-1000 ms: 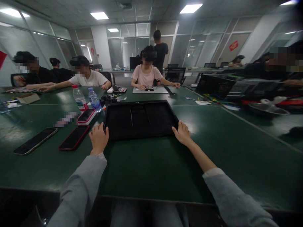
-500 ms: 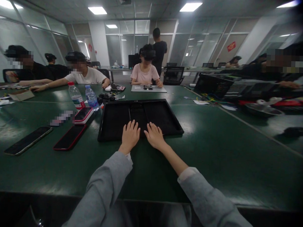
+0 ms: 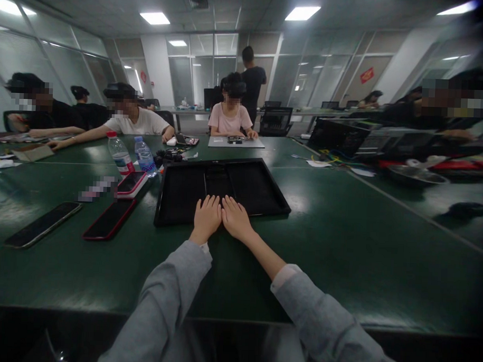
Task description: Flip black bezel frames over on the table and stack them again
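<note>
A shallow black tray-like panel (image 3: pixel 261 187) with raised edges lies on the green table in front of me. In its middle a dark rectangular shape (image 3: pixel 218 180) shows, with a thin bright line along its left side; I cannot make out its kind. My left hand (image 3: pixel 207 218) rests over the panel's near edge, fingers stretched forward. Beside it lies my right hand (image 3: pixel 237 218), also flat with fingers out, the two hands touching or nearly so. Neither hand holds anything. Part of the panel's near rim is hidden under them.
Left of the panel are a red-edged phone (image 3: pixel 110 219), a pink-edged phone (image 3: pixel 131 184), another phone (image 3: pixel 44 224) and two bottles, one red-capped (image 3: pixel 121 155), one blue-capped (image 3: pixel 144 159). A metal bowl (image 3: pixel 418 176) and computer cases (image 3: pixel 338 142) are on the right. Co-workers sit around the table.
My right hand has slid left until it is against or right beside my left hand. The left hand has barely moved. Across the table, a person's hands have shifted slightly.
</note>
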Demonstrator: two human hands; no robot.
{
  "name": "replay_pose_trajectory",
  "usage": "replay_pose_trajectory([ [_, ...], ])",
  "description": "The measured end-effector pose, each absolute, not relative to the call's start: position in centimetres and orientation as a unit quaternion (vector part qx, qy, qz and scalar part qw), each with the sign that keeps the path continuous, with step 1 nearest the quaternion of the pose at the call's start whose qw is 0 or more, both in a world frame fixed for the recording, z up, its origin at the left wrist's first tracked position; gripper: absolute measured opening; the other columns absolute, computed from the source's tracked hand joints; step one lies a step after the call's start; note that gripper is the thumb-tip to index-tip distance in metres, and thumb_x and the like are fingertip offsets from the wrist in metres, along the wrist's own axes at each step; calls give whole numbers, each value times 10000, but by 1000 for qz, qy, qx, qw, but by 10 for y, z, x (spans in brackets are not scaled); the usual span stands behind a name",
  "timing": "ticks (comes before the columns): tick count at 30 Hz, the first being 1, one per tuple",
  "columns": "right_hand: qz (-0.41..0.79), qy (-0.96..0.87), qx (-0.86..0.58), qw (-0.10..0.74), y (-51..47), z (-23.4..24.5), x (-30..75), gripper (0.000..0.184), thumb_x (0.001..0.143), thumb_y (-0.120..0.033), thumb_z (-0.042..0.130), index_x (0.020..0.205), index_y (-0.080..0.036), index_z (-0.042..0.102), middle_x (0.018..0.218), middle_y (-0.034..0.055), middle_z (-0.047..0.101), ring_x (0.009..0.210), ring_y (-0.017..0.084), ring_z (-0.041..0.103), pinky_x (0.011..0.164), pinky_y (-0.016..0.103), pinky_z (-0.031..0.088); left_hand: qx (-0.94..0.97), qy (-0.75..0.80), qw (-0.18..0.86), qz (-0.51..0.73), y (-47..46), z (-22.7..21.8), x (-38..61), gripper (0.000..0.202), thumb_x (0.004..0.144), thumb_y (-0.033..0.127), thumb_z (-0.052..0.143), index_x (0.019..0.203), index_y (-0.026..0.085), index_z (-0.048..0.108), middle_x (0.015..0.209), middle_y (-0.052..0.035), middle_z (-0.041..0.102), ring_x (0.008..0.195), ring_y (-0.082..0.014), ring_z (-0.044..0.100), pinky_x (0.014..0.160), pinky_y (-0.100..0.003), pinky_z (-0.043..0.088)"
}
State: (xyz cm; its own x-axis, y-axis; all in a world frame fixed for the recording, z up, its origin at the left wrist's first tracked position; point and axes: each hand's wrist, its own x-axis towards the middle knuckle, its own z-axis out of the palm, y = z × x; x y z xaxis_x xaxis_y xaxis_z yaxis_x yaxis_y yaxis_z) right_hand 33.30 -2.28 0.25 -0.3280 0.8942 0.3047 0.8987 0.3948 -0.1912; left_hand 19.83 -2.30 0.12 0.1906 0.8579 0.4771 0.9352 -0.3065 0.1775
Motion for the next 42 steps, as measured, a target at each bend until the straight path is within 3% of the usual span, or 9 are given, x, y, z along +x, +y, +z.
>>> replay_pose_trajectory([
  [9,9,-817,-546,184,-22,7,336,576,1036,-328,236,1537,-114,421,1617,112,329,1505,230,293,1213,440,247,-756,-591,67,-272,-22,1,198,492,1008,296,336,1426,213,582,1465,-114,569,1435,-278,427,1200,-528,270],
  [15,7,-816,-546,191,-17,7,347,546,1048,-411,274,1524,-215,457,1613,69,353,1501,228,302,1211,457,246,-726,-619,64,-291,-22,2,191,470,996,356,396,1376,204,627,1500,-128,531,1461,-313,379,1204,-568,253],
  [25,14,-800,-568,192,-10,7,359,549,1059,-434,246,1534,-242,443,1615,61,352,1512,230,276,1211,484,237,-702,-672,41,-232,-19,5,172,587,993,475,395,1515,218,474,1617,-143,357,1516,-376,250,1180,-687,189],
  [31,-15,-807,-563,179,-10,5,359,552,1060,-391,244,1543,-201,432,1619,85,337,1512,226,277,1218,454,236,-724,-655,103,-189,-25,5,176,542,1030,378,279,1504,223,491,1619,-73,369,1506,-287,302,1210,-580,243],
  [35,-19,-806,-560,191,-13,3,347,562,1057,-356,227,1539,-150,430,1608,105,353,1504,219,297,1221,438,238,-738,-636,115,-194,-28,6,182,537,1025,313,271,1494,194,505,1598,-76,404,1490,-270,340,1204,-523,288],
  [42,-9,-809,-549,208,-18,5,324,558,1032,-266,247,1509,-61,452,1583,139,391,1486,217,335,1211,404,265,-757,-617,98,-193,-27,6,198,534,1012,255,288,1498,172,495,1559,-95,459,1495,-252,335,1218,-524,252],
])
